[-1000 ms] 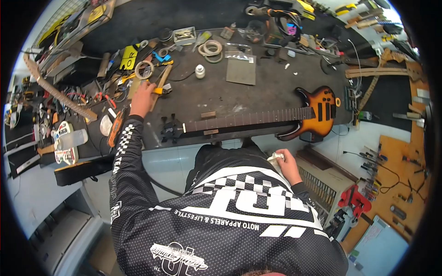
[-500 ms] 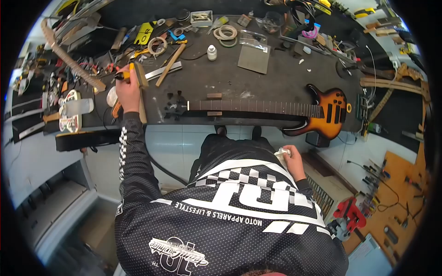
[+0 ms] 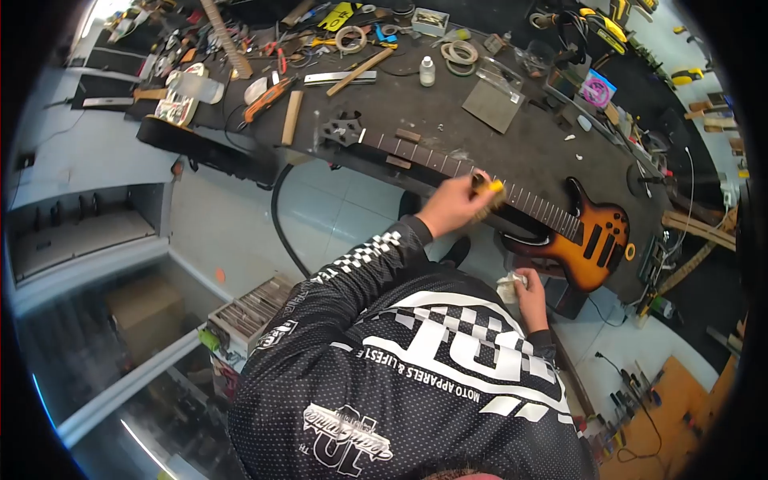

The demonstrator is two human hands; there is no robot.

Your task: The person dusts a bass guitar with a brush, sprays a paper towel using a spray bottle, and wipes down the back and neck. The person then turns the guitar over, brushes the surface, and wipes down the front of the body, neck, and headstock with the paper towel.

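A sunburst bass guitar [image 3: 600, 232] lies across the bench, its dark fretted neck [image 3: 440, 162] running up left to a black headstock [image 3: 342, 130]. Over the upper part of the neck, near the body, my left hand [image 3: 450, 206] is closed around a small yellow and black tool [image 3: 490, 189]. The tool has a brownish underside and is blurred; its exact kind does not show. I cannot tell whether it touches the strings or frets. Low beside the guitar body, my right hand [image 3: 530, 294] grips a crumpled whitish cloth [image 3: 509, 288].
Small wooden blocks [image 3: 408, 135] sit beside the neck. Behind it are a white bottle [image 3: 427, 72], tape rolls [image 3: 460, 54], a grey sheet [image 3: 492, 106], a wooden stick [image 3: 360, 72] and a metal straightedge [image 3: 340, 78]. An orange tool [image 3: 268, 100] and a wood block [image 3: 293, 118] lie at left.
My left hand has swung right from the bench's left side to over the guitar neck, carrying the yellow and black tool. My right hand still holds the cloth. The view has turned.
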